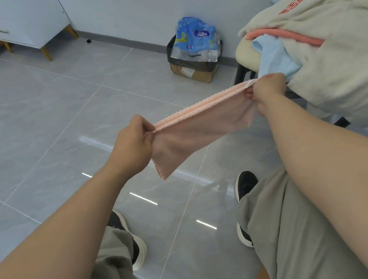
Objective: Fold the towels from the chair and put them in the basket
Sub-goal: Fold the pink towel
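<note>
We hold the pink towel (201, 127) stretched in the air just in front of the chair (245, 51), clear of the floor (39, 119). It is folded double, so two ribbed edges run side by side along the taut top line, and the rest hangs slack below. Our right grip (264, 91) pinches the end of the towel nearest the chair, fingers curled round the doubled edge just below the seat. Our left grip (134, 143) pinches the other end, farther from the chair and lower, thumb and fingers clenched on the cloth.

On the chair seat lies a heap of more laundry. A blue towel (277, 55) spills over the front of the seat, close above our right grip. A coral towel (287, 35) shows as a rolled edge on top of the blue one. A large cream cloth (355, 57) with red lettering covers both and hangs down the chair's side.

To the left of the chair, against the wall, stands a cardboard box (192, 69) lined with a black bag, and a blue plastic packet (195, 37) sticks out of it. Much farther left of the chair stands a white cabinet (24, 5) on yellow legs.

In front of the chair, our grey trousers (304, 251) and black shoes (133, 243) show above the grey tiles.
</note>
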Action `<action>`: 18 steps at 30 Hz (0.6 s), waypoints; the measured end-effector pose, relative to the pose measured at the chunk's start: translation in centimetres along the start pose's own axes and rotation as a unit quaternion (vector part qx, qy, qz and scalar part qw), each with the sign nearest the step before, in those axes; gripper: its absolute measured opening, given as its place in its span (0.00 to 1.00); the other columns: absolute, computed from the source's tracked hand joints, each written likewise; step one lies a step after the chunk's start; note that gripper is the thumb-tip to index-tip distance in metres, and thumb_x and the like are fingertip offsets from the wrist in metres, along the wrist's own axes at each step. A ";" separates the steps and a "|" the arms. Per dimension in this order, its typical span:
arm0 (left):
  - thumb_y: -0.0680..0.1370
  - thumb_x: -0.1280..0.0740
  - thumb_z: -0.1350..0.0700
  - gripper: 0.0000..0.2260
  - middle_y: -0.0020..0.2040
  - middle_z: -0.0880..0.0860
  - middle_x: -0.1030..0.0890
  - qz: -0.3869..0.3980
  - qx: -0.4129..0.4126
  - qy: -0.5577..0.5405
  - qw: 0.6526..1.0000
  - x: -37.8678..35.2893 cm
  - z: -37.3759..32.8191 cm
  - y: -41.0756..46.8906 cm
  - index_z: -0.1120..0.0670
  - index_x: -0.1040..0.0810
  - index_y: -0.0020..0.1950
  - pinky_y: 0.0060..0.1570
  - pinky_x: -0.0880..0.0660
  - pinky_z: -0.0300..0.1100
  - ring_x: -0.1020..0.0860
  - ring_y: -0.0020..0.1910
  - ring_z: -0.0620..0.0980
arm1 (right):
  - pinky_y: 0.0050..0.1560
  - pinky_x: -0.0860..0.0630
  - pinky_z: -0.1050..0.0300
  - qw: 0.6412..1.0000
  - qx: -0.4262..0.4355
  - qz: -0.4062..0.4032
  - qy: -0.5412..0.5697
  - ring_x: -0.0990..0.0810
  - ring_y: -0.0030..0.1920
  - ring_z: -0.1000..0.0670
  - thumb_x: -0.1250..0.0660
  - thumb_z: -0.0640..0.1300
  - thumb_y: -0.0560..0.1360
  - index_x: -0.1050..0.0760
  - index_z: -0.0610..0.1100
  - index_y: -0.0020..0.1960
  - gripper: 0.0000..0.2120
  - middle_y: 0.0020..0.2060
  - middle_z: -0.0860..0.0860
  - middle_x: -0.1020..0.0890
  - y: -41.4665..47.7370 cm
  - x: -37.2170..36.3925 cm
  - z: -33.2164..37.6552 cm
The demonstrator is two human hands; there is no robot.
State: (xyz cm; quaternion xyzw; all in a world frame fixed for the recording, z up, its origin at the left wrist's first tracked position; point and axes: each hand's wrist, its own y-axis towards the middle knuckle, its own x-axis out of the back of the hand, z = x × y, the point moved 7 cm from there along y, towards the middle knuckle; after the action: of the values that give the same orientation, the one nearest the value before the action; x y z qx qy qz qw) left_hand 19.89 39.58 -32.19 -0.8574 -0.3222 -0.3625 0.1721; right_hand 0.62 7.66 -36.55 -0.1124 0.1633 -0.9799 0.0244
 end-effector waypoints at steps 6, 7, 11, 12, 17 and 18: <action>0.79 0.42 0.63 0.14 0.47 0.49 0.18 -0.033 0.034 0.066 0.997 1.5 1.6 1.1 0.53 0.22 0.60 0.37 0.29 0.41 0.21 0.43 0.51 | 0.51 0.17 0.51 0.992 -0.005 0.123 0.006 0.17 0.50 0.45 0.37 0.27 0.74 0.25 0.39 0.47 0.09 0.45 0.44 0.22 -1.5 -1.8 0.9; 0.78 0.42 0.64 0.13 0.45 0.51 0.17 -0.034 0.048 0.064 0.996 1.8 2.1 1.3 0.53 0.20 0.55 0.34 0.29 0.40 0.20 0.40 0.52 | 0.52 0.17 0.49 0.990 0.005 0.140 -0.021 0.17 0.54 0.44 0.35 0.26 0.72 0.23 0.36 0.48 0.09 0.44 0.44 0.22 -1.8 -2.0 1.0; 0.76 0.42 0.66 0.13 0.43 0.55 0.17 -0.058 0.101 0.021 0.993 3.2 3.3 1.8 0.55 0.20 0.49 0.34 0.24 0.43 0.17 0.40 0.56 | 0.47 0.16 0.51 0.980 0.033 0.188 -0.059 0.15 0.44 0.43 0.30 0.26 0.70 0.20 0.35 0.50 0.10 0.43 0.38 0.20 -3.4 -2.5 1.6; 0.75 0.42 0.65 0.13 0.44 0.55 0.17 -0.064 0.104 0.023 0.992 3.6 3.5 2.1 0.54 0.20 0.49 0.38 0.23 0.46 0.18 0.43 0.57 | 0.46 0.16 0.52 0.976 0.044 0.201 -0.070 0.16 0.41 0.44 0.30 0.29 0.72 0.21 0.37 0.48 0.08 0.42 0.38 0.19 -3.6 -2.6 1.8; 0.77 0.36 0.59 0.05 0.43 0.51 0.19 -0.055 0.084 0.031 0.994 5.5 3.3 2.7 0.51 0.22 0.49 0.34 0.29 0.42 0.22 0.42 0.52 | 0.38 0.18 0.52 0.952 0.125 0.255 -0.111 0.16 0.36 0.47 0.32 0.40 0.79 0.27 0.42 0.48 0.04 0.40 0.43 0.20 -4.5 -3.0 3.9; 0.76 0.33 0.57 0.03 0.41 0.49 0.19 -0.045 0.075 0.043 0.995 5.7 3.2 2.7 0.50 0.21 0.47 0.33 0.30 0.41 0.23 0.40 0.50 | 0.35 0.19 0.53 0.947 0.139 0.264 -0.119 0.15 0.35 0.47 0.33 0.41 0.79 0.28 0.43 0.49 0.04 0.40 0.43 0.21 -4.7 -3.1 4.4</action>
State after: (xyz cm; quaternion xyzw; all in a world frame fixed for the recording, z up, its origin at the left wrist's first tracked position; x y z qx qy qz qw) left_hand 26.41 41.72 -30.32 -0.8103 -0.3794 -0.3809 0.2331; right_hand 4.55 11.03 -31.64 -0.1762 0.0452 -0.9310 0.3164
